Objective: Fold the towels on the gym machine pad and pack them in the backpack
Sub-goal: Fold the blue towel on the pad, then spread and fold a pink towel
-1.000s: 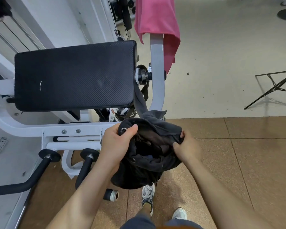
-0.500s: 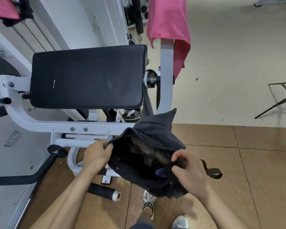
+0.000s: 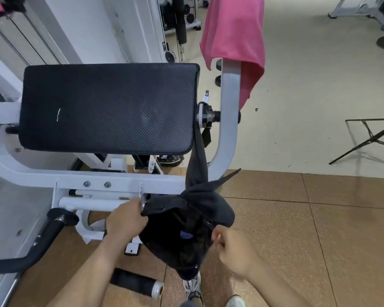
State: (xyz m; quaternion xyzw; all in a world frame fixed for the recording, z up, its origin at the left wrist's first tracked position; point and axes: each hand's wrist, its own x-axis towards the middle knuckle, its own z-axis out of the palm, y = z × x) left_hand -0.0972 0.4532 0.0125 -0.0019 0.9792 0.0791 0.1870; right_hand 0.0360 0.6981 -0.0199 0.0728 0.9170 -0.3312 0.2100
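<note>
the black backpack hangs by its strap beside the pad, left hand gripping its left rim, right hand pinching its right edge, pink towel draped above.

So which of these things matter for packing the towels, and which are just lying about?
For the job: backpack, towel, pad, left hand and right hand, both holding the backpack.
Lying about: stand, roller.
</note>
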